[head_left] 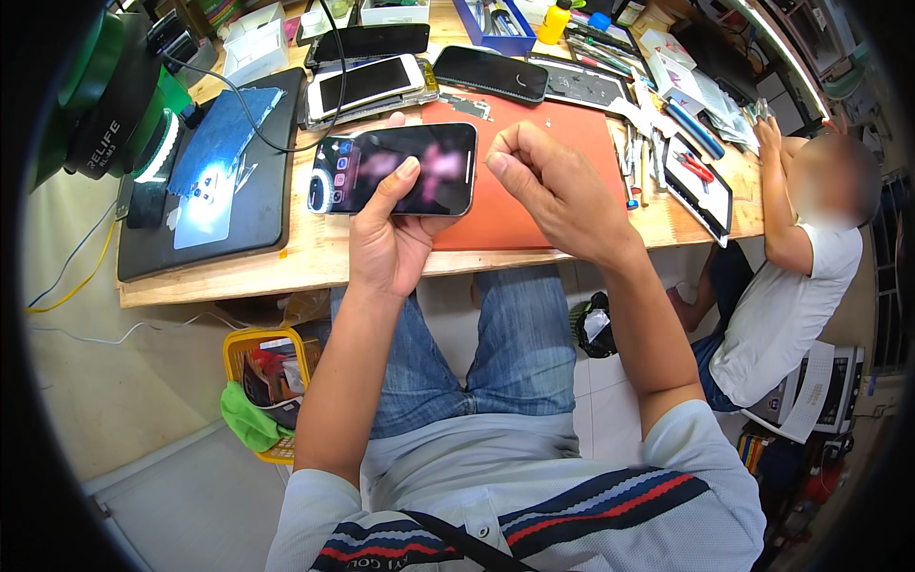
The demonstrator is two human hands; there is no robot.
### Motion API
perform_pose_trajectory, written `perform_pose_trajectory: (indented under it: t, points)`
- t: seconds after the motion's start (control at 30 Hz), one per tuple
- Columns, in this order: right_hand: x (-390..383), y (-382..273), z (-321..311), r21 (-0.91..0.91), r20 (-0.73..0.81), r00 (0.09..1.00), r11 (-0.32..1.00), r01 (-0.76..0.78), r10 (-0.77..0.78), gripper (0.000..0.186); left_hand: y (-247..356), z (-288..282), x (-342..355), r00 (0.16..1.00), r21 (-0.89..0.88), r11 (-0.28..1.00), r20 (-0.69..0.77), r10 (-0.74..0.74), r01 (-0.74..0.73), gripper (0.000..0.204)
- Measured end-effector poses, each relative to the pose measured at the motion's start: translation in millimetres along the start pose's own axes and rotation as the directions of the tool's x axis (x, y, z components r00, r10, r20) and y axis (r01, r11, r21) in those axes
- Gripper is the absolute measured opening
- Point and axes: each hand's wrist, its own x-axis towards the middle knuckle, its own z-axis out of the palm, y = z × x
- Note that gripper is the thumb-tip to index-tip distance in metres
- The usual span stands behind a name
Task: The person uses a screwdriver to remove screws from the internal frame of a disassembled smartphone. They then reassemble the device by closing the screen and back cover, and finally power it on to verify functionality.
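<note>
A smartphone (438, 157) with its screen lit lies sideways in my left hand (386, 243). The thumb rests on the glass while the fingers support the phone from below. Just beyond the phone's right end, my right hand (577, 195) is closed, thumb and forefinger pinched together. Whether something small is between those fingertips I cannot make out. Both hands are above a reddish-brown mat (496, 229) near the front edge of the wooden workbench (324, 267).
A microscope (100, 114) stands at the left beside a dark flat slab (257, 210) carrying a blue cloth (229, 129). Behind the mat lie a white phone (367, 84) and a black phone (491, 74). Red-handled pliers (696, 168) lie rightward. Another person (782, 296) sits at right.
</note>
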Motion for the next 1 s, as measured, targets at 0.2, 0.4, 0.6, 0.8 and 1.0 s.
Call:
perform_pose_trajectory:
  t: [0.2, 0.4, 0.6, 0.8, 1.0]
  points:
    - [4.7, 1.4, -0.5, -0.059, 0.031, 1.0, 0.998, 0.005, -0.003, 0.022, -0.7, -3.3, -0.1, 0.998, 0.025, 0.999, 0.057, -0.025, 0.023, 0.062]
    - [6.3, 2.7, -0.4, -0.029, 0.024, 1.0, 1.0, 0.002, -0.001, 0.021, -0.2, -6.6, -2.2, 0.999, 0.051, 0.998, 0.028, -0.035, 0.033, 0.064]
    - [4.6, 15.8, 4.7, 0.212, -0.046, 0.997, 0.975, -0.058, 0.069, 0.022, -1.2, -2.8, -3.6, 0.998, 0.056, 0.997, 0.015, -0.06, 0.059, 0.065]
    - [2.2, 54.8, -71.7, -0.049, -0.339, 0.93, 0.984, -0.171, 0.144, 0.021, 0.2, -8.3, -1.6, 1.0, -0.062, 0.998, -0.005, 0.0, -0.001, 0.058]
    - [-31.6, 89.0, -135.9, -0.289, -0.424, 0.778, 0.744, -0.602, 0.465, 0.027, -0.5, -9.4, 2.6, 0.999, -0.001, 1.0, 0.034, -0.016, 0.016, 0.064]
